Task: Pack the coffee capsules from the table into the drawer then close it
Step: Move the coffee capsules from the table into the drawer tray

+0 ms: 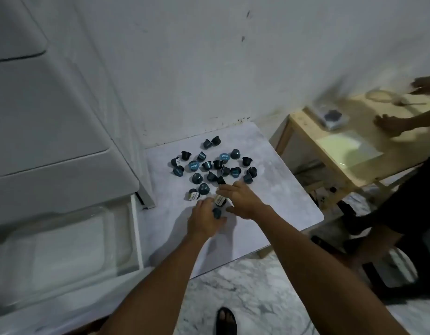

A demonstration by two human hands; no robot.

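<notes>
both my bare forearms come in from the near edge and close on each other. my left grip (204, 221) lies palm down, fingers curled round a capsule (216, 213). my right grip (244, 200) is just beside it, far and right, fingers stretched left and thumb apart. i can't tell whether it pinches anything.
</notes>
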